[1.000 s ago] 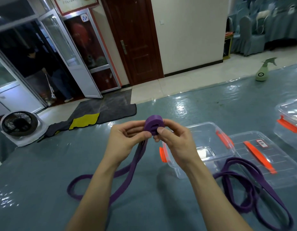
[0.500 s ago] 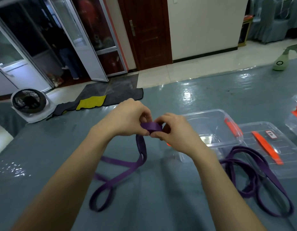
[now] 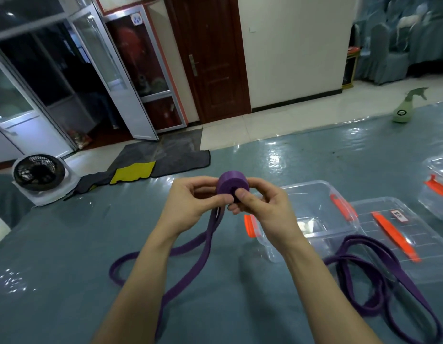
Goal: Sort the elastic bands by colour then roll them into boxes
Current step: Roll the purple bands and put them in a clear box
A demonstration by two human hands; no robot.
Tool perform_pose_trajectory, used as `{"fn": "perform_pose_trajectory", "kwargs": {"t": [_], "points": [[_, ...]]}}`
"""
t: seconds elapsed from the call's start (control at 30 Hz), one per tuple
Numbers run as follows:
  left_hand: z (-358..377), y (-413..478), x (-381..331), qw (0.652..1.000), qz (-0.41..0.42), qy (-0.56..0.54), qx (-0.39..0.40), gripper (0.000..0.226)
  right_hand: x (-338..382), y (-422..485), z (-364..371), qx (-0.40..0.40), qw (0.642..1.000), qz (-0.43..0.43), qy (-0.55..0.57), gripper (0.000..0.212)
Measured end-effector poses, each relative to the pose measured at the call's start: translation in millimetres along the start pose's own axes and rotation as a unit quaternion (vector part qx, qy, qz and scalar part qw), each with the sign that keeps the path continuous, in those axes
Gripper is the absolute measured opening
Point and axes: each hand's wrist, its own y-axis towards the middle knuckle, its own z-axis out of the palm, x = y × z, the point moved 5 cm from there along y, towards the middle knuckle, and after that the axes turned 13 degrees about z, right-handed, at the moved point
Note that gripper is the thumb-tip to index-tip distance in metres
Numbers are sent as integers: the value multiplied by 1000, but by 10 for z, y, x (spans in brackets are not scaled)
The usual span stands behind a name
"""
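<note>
Mid-roll: left hand [image 3: 190, 203] and right hand [image 3: 264, 209] pinched the flat purple elastic band [image 3: 231, 186], tail trailing to seven o'clock; not yet boxed, second loose purple band [image 3: 379, 276] waiting at four o'clock.

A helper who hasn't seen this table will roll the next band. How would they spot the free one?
On the blue-green table, look right of the open clear box with orange clips. The free purple band lies there in loose loops, partly over a flat clear lid; unlike the other purple band, no hand holds it and none of it is rolled.
</note>
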Motion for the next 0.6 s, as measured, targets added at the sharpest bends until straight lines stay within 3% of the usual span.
{"fn": "perform_pose_trajectory", "kwargs": {"t": [0.1, 0.17, 0.23, 0.3, 0.37, 0.43, 0.5, 0.6], "points": [[-99, 29, -41, 992, -1, 109, 68, 37, -36, -7, -63, 31, 988, 40, -146, 35], [-135, 55, -105, 962, 10, 230, 143, 34, -16, -19, -114, 21, 959, 22, -281, 50], [-98, 104, -185, 896, 39, 375, 234, 33, -4, 6, -69, 9, 926, -14, -376, 54], [-6, 153, -258, 817, 66, 486, 302, 35, -36, 40, 61, 18, 883, -42, -468, 38], [44, 207, -311, 781, 79, 530, 322, 37, -62, 39, 157, 19, 855, -56, -516, 26], [-1, 263, -338, 804, 63, 499, 317, 35, -18, 5, 186, 4, 851, -86, -518, 21], [-115, 284, -335, 877, 28, 390, 281, 32, 65, -37, 160, -22, 865, -126, -484, 17], [-256, 224, -307, 962, -1, 197, 188, 43, 143, -70, 62, -51, 933, -130, -331, 13]]}}
